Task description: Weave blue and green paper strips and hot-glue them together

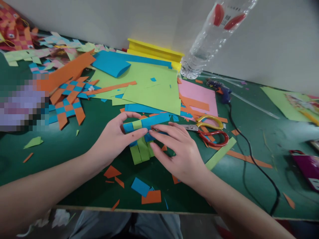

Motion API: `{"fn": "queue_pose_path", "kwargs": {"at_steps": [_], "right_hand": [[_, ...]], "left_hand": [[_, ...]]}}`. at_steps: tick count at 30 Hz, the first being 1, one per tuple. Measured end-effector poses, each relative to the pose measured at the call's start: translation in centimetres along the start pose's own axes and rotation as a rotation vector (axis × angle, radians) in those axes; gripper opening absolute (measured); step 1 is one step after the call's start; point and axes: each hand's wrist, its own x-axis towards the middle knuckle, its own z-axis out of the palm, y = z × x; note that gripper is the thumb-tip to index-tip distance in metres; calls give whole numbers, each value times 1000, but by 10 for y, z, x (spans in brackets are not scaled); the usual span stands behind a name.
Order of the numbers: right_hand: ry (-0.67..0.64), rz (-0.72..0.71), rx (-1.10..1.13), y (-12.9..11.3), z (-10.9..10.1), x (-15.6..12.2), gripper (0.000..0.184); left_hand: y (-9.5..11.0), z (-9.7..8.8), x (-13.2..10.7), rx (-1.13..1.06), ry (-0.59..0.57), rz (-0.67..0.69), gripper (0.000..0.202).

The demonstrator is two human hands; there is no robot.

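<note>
A small weave of blue and green paper strips (143, 149) is between my hands above the table, its green ends hanging down. My left hand (119, 132) grips its left side, thumb across the front and fingers behind. From the right, my right hand (179, 149) has its fingertips on the blue strips, with the thumb lower down near the green ends. A long blue strip (159, 119) sticks out to the upper right of the weave. Just beyond my right hand lie scissors (211, 131) with one yellow and one red handle, their blades partly hidden.
Behind are green paper sheets (154, 88), a pink sheet (198, 94) and a yellow folded strip (154, 49). Finished orange-blue weaves (71, 96) lie left. A water bottle (199, 49) stands by the wall. A glue gun (223, 91) trails a black cord (243, 132) rightward.
</note>
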Motion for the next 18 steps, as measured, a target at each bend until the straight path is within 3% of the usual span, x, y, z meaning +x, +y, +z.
{"fn": "queue_pose_path", "kwargs": {"at_steps": [5, 10, 14, 18], "right_hand": [[1, 17, 5, -1, -1, 1, 20], [192, 44, 29, -2, -8, 6, 14], [179, 274, 260, 1, -11, 8, 7], [24, 523, 547, 7, -10, 9, 16]], "left_hand": [[0, 1, 1, 81, 8, 32, 48], [0, 1, 0, 107, 43, 30, 51], [3, 0, -2, 177, 46, 25, 52], [5, 0, -4, 213, 18, 53, 50]]}}
